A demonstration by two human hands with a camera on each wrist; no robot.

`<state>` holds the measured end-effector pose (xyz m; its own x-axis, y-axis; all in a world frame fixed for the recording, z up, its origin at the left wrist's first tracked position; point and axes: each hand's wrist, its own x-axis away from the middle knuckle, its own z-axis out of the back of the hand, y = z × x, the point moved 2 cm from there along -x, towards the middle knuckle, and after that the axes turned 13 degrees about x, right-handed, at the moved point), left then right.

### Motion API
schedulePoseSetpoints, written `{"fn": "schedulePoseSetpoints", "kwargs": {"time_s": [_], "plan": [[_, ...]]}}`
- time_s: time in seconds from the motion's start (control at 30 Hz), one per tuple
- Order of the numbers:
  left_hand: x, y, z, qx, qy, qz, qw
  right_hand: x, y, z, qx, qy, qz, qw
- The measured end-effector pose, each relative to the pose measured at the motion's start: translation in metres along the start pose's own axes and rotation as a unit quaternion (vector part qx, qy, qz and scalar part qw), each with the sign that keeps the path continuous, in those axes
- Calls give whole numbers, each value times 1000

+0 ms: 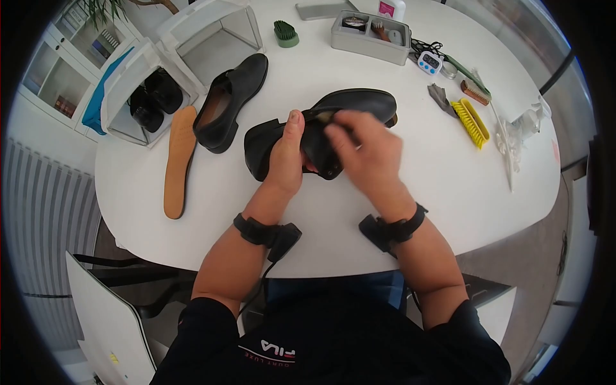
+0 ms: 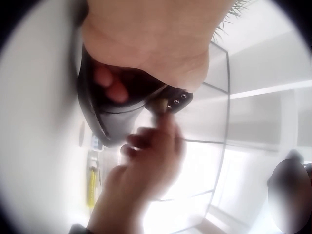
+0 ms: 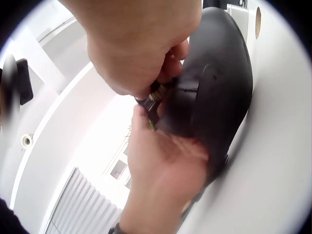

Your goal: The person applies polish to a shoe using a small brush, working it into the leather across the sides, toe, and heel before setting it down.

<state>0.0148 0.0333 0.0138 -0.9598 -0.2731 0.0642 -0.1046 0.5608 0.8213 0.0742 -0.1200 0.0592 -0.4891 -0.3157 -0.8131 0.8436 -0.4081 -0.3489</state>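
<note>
A black leather shoe [image 1: 357, 102] is held over the table, its toe toward the right. My left hand [image 1: 286, 157] grips it, thumb up at the opened lace flap; the left wrist view shows fingertips [image 2: 117, 91] inside the shoe's opening. My right hand [image 1: 372, 151], blurred, is at the flap beside the eyelets [image 2: 176, 101]. Between its thumb and fingers it pinches a small brush [image 3: 155, 93] with pale bristles, mostly hidden by the fingers. The matching black shoe [image 1: 232, 102] stands to the left, next to a tan insole [image 1: 179, 163].
Behind on the left are white boxes [image 1: 212, 48], one with black shoes [image 1: 154, 99] inside. A green brush [image 1: 285, 34] and a metal tin [image 1: 369, 42] stand at the back. On the right lie a timer [image 1: 430, 62], a yellow brush [image 1: 471, 122] and a wooden brush [image 1: 475, 92].
</note>
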Motion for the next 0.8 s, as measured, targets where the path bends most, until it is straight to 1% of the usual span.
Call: {"fn": "schedulePoseSetpoints", "kwargs": {"time_s": [0.03, 0.07, 0.1, 0.17, 0.2, 0.23, 0.27, 0.3, 0.33, 0.37, 0.43, 0.47, 0.5, 0.53, 0.57, 0.6, 0.67, 0.7, 0.77, 0.8], "plan": [[0, -1, 1, 1, 0, 0, 1000, 0, 9, 2, 23, 42, -64, 997], [-1, -2, 3, -12, -2, 1, 1000, 1, 19, 4, 50, 5, -135, 990], [-2, -2, 5, -25, -5, 1, 1000, 1, 22, 7, 50, 4, -133, 990], [-4, -3, 11, -33, -14, 3, 999, 3, 24, 9, -6, -42, -165, 985], [-4, -3, 12, -43, -23, 8, 999, 6, 19, 6, -60, -81, -177, 979], [-4, -5, 10, -44, -22, 9, 999, 6, 12, 5, -61, -82, -178, 979], [-5, -8, 9, -25, 2, -16, 1000, 5, 0, 3, -83, -115, -75, 987], [-4, -8, 4, -7, 25, -40, 999, 6, -9, 4, -104, -145, 29, 983], [-4, -7, -1, -8, 25, -39, 999, 8, -11, 6, -118, -219, 31, 968], [-3, -6, -5, -1, 32, -38, 999, 9, -8, 5, -118, -220, 31, 968], [-2, -3, -1, 8, 43, -39, 998, 8, 5, 3, -103, -171, -64, 978], [-3, -3, 8, -12, 22, -13, 1000, 5, 18, 5, -56, -148, -116, 981], [-3, -3, 10, -32, -1, 13, 999, 2, 29, 6, -31, -88, -145, 985], [-4, -4, 10, -30, 0, 12, 999, 0, 38, 9, 3, -76, -170, 982], [-4, -5, 10, -32, 17, 12, 999, 0, 43, 11, 37, -64, -196, 978], [-4, -4, 8, -35, 34, 12, 999, 1, 42, 10, 37, -64, -196, 978], [-1, 0, 3, -32, 34, 1, 999, 3, 35, 8, -14, -88, -142, 986], [0, 2, 0, -28, 37, -11, 999, 5, 29, 8, -13, -86, -143, 986], [-2, 0, 4, -33, 51, -23, 998, 7, 10, 8, -101, -202, -34, 973], [-3, 2, 4, -37, 65, -35, 997, 7, 7, 9, -113, -265, -22, 957]]}}
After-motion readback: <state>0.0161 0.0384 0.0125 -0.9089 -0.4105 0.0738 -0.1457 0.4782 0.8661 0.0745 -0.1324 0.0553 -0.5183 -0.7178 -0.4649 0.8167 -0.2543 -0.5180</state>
